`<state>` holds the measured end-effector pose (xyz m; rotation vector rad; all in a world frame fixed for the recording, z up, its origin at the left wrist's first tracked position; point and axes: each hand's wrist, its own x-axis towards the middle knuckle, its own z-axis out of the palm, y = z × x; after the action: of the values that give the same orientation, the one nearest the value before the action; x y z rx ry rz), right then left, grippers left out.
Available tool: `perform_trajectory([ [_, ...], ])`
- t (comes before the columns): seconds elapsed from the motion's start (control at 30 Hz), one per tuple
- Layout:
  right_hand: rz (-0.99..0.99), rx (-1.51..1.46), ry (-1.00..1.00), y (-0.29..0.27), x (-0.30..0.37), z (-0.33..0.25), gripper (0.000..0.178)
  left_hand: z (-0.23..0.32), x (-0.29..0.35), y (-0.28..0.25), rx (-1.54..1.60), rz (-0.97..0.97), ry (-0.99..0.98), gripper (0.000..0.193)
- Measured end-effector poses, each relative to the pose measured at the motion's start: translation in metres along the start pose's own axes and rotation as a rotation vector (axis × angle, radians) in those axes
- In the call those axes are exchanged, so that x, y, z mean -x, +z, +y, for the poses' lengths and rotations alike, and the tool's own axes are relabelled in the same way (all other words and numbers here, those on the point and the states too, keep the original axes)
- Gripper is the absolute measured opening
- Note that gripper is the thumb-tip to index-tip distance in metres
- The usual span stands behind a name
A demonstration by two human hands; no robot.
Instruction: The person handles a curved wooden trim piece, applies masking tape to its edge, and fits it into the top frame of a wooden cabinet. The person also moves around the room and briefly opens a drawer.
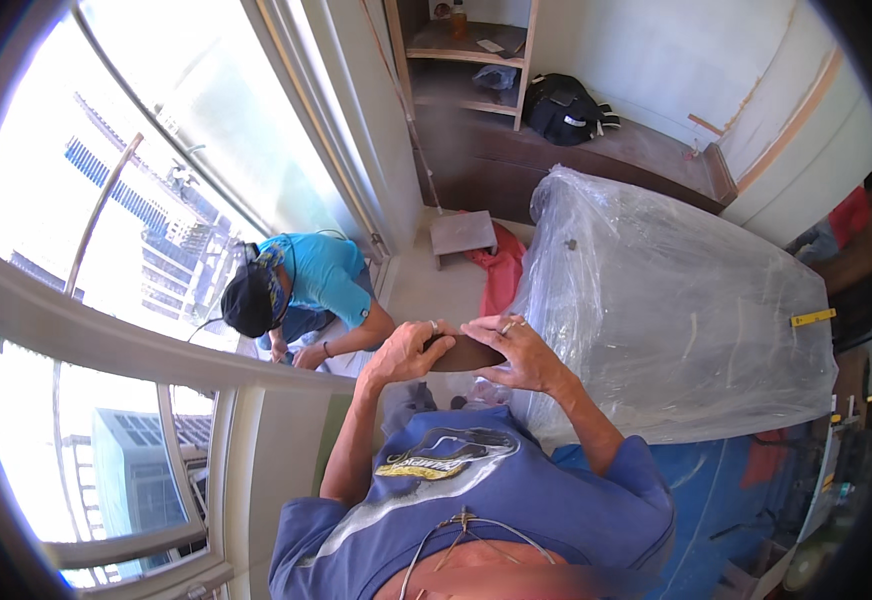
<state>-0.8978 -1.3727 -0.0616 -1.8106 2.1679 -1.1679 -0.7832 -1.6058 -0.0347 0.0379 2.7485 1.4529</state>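
Between my two hands, held in front of my chest, is a dark brown, thin, slightly curved piece (pixel 466 354), which looks like a bent sheet or strip. My left hand (pixel 408 352) is closed on its left end, with the thumb laid along the near side. The right hand (pixel 518 352) grips the other end, fingers over the top edge and thumb underneath. Both hands are clear of the furniture around them. What the far side of the brown piece looks like is hidden.
At left, a co-worker in a cyan shirt (pixel 324 272) crouches by the open window frame (pixel 116 310). Ahead stand a small stool (pixel 463 233) and a red cloth (pixel 503 272). Plastic sheeting (pixel 676 310) covers a large block at right, with a yellow tape measure (pixel 813 318) on it. A black backpack (pixel 561 112) rests on a ledge.
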Motion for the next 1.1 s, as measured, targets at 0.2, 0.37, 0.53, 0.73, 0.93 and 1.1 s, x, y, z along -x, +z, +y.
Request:
perform_trajectory([
  [0.2, 0.08, 0.134, 0.072, -0.026, -0.057, 0.046, 0.08, -0.03, -0.096, -0.039, 0.123, -0.055, 0.114, 0.024],
  [0.37, 0.105, 0.016, 0.191, -0.047, -0.113, 0.091, 0.068, -0.064, -0.181, -0.078, 0.122, -0.156, 0.194, 0.025],
  [0.53, 0.171, 0.053, 0.16, -0.074, -0.219, 0.16, 0.067, -0.097, -0.275, -0.154, 0.081, -0.034, 0.253, 0.031],
  [0.73, 0.558, 0.076, 0.096, -0.139, -0.322, 0.234, 0.08, -0.142, -0.398, -0.252, 0.194, 0.594, 0.164, 0.042],
  [0.93, 0.69, 0.114, 0.104, -0.17, -0.387, 0.308, 0.076, -0.109, -0.485, -0.26, 1.205, 0.138, 0.39, 0.044],
  [1.1, 0.725, 0.175, 0.089, -0.19, -0.428, 0.36, 0.07, -0.072, -0.553, -0.283, 0.837, 0.434, 0.494, 0.037],
])
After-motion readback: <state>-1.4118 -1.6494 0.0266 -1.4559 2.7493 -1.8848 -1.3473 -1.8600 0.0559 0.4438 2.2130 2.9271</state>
